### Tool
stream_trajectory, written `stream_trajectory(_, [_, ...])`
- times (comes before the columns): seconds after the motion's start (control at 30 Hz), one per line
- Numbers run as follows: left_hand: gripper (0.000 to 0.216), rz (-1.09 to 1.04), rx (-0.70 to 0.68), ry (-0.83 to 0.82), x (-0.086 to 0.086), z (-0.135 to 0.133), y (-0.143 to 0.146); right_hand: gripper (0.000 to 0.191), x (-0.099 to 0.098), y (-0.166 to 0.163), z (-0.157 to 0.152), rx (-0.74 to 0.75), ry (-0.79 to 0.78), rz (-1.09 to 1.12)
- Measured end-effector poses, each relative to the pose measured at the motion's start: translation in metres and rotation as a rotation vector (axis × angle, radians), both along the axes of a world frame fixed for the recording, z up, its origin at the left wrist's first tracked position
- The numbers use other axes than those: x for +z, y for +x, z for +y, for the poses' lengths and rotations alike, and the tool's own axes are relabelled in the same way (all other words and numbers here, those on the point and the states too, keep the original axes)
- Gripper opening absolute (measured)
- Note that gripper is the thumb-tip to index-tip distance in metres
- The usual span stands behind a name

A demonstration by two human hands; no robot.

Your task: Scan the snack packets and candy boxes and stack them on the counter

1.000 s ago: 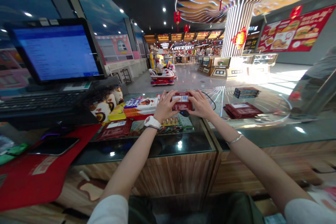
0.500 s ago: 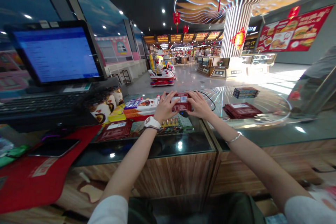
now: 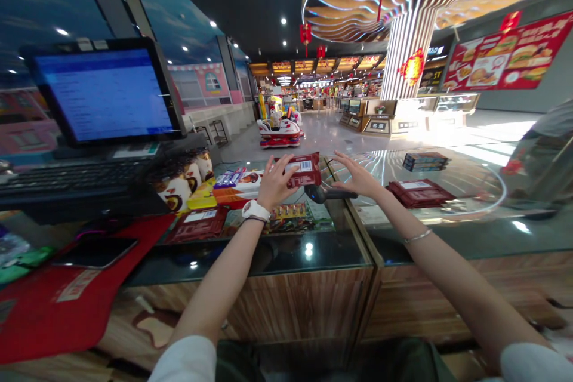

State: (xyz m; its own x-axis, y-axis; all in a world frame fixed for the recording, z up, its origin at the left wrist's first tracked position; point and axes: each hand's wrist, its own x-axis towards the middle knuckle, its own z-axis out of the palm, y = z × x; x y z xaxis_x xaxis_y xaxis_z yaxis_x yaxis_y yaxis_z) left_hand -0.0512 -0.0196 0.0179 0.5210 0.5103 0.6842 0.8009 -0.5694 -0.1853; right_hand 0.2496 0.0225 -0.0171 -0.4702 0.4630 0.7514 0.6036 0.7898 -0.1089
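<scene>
A dark red snack packet (image 3: 310, 169) with a white barcode label is raised above the glass counter. My left hand (image 3: 274, 182) is closed on its left side. Off to the right of the packet, my right hand (image 3: 358, 175) is apart from it, fingers spread and holding nothing. Below the packet lies a black handheld scanner (image 3: 329, 193). Similar dark red packets (image 3: 199, 224) rest on the counter left of my left wrist, and another pile of red packets (image 3: 419, 192) lies beyond my right hand.
To the left stand a monitor (image 3: 105, 92) and a keyboard (image 3: 58, 176). A phone (image 3: 96, 252) rests on a red mat (image 3: 58, 304). Snack boxes (image 3: 239, 186) stand left of my left hand. Small stacked boxes (image 3: 425, 162) sit at the right.
My right hand has let go of the packet and moved right, its fingers opening. My left hand still holds the packet, and the scanner beneath now shows more.
</scene>
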Motion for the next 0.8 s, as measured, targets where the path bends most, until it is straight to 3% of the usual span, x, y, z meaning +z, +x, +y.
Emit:
stream_trajectory(0.17, [0.045,-0.029,-0.01,-0.005,-0.001,0.003,-0.002,0.062,-0.013,0.014,0.008,0.003,-0.255,-0.171])
stream_trajectory(0.4, [0.045,-0.035,-0.003,-0.021,-0.005,0.007,-0.003,0.063,-0.015,0.001,0.001,0.027,-0.551,-0.267])
stream_trajectory(0.53, [0.043,-0.025,0.006,0.009,-0.006,0.009,-0.004,0.058,-0.014,-0.005,-0.002,-0.023,-0.573,-0.332])
stream_trajectory(0.8, [0.043,-0.041,-0.003,0.007,-0.008,0.011,-0.004,0.058,-0.008,-0.017,-0.014,-0.149,-0.461,-0.471])
